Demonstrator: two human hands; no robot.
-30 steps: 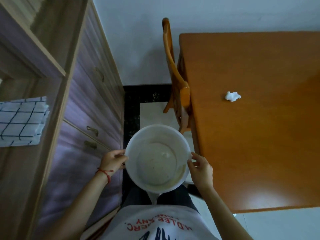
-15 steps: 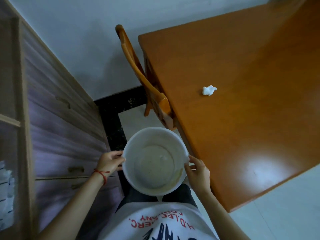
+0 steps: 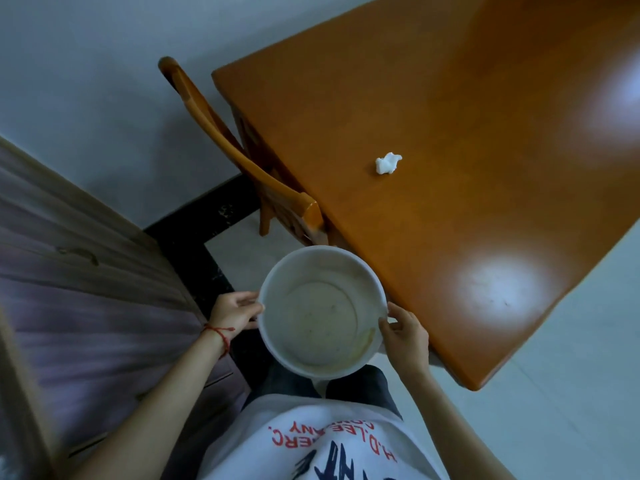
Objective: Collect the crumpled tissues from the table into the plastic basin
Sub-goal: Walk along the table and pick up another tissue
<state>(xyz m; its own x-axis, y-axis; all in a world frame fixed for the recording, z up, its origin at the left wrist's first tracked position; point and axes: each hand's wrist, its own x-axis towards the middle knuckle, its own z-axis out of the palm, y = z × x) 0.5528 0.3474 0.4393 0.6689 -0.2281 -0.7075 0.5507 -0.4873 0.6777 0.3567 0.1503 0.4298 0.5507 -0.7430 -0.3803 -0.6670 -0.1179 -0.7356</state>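
1. One crumpled tissue sits alone on the orange counter, well away from its edges.
2. You've got the plastic basin up in front of your waist, just off the counter's near-left edge, and nothing lies inside it.
3. Your left hand has a closed grip on the basin's left rim; your right hand clamps the right rim.
4. A wooden chair is tucked against the counter's left side, just beyond the basin.
5. Red lettering on your shirt is only partly readable.
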